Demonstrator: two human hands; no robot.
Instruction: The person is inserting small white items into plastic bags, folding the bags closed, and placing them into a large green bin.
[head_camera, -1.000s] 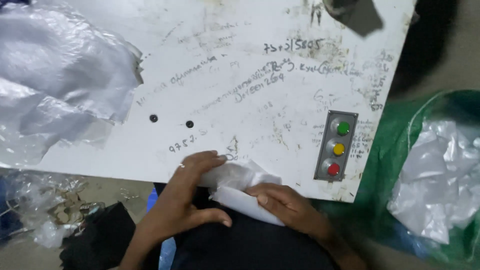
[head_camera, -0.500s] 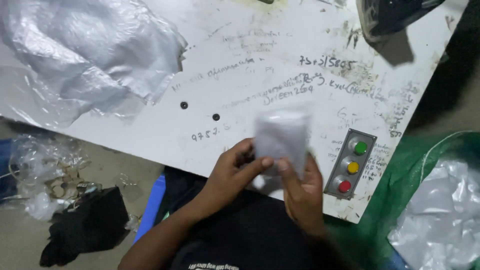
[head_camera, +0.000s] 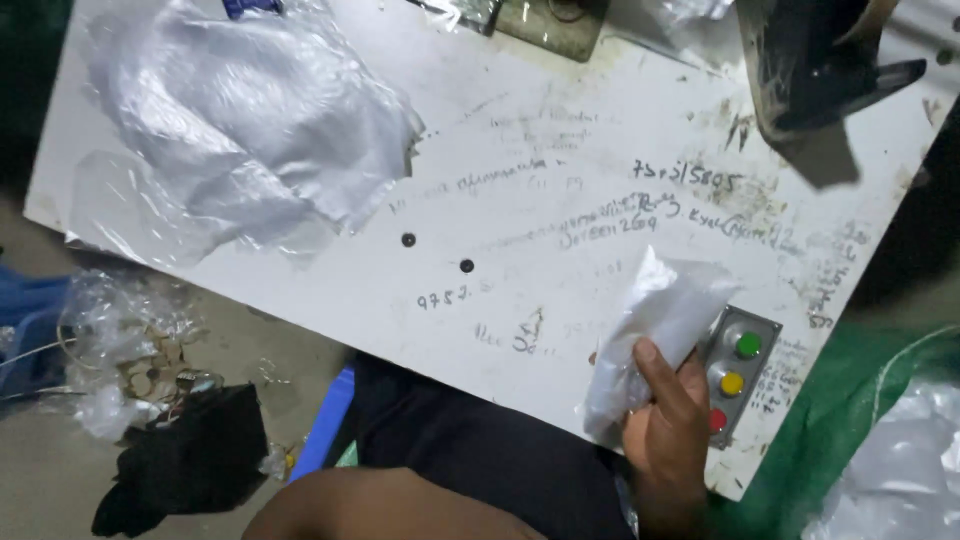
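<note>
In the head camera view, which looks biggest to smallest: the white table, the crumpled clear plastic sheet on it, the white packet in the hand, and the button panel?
1. White table
2. Crumpled plastic sheet
3. White packet, held in the right hand, nearer the camera, so perhaps flattered
4. Button panel

**Bright tabletop, murky edges**

You get strong light from overhead on the white table (head_camera: 560, 130), which reads nearly washed out, while the floor (head_camera: 40, 480) and the corners around it sink into dimness. Glare breaks up the crumpled clear plastic sheet (head_camera: 250, 130) at upper left into white patches. The dark machine part (head_camera: 815, 60) at upper right throws a soft grey shadow just below it. The white packet (head_camera: 655, 330) in your right hand (head_camera: 665, 425) is slightly smeared by motion, its edges soft. Your forearm (head_camera: 400, 505) along the bottom edge is out of focus, and fine grain shows in the dark clothing.
</note>
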